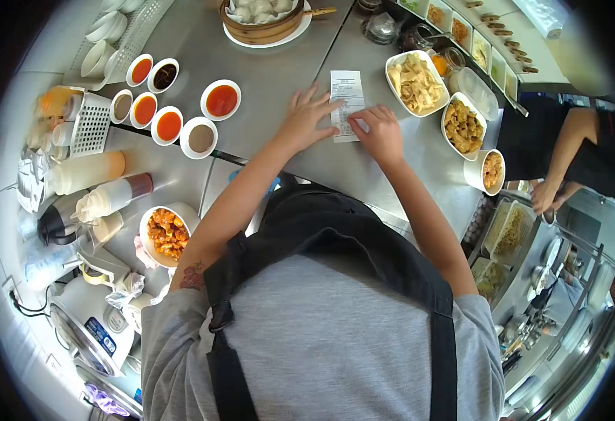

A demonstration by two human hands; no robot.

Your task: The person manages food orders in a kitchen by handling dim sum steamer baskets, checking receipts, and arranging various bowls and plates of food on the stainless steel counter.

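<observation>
A printed paper slip (346, 88) lies on the steel counter (279, 63) in front of me. My left hand (307, 121) rests at its left edge, palm down with the fingers spread, fingertips touching the paper. At the slip's right edge is my right hand (376, 131), its thumb and index finger bent together near the paper; whether they pinch it is too small to tell. Right of the slip stand a white bowl of pale fried pieces (415, 84) and a bowl of browned pieces (464, 128).
Small sauce bowls (221, 100) stand to the left, below a bamboo steamer (262, 17) of dumplings. Squeeze bottles (115, 195) and a bowl of glazed red pieces (168, 235) are at lower left. Another person's arm (567, 151) shows at right, near ingredient trays (507, 228).
</observation>
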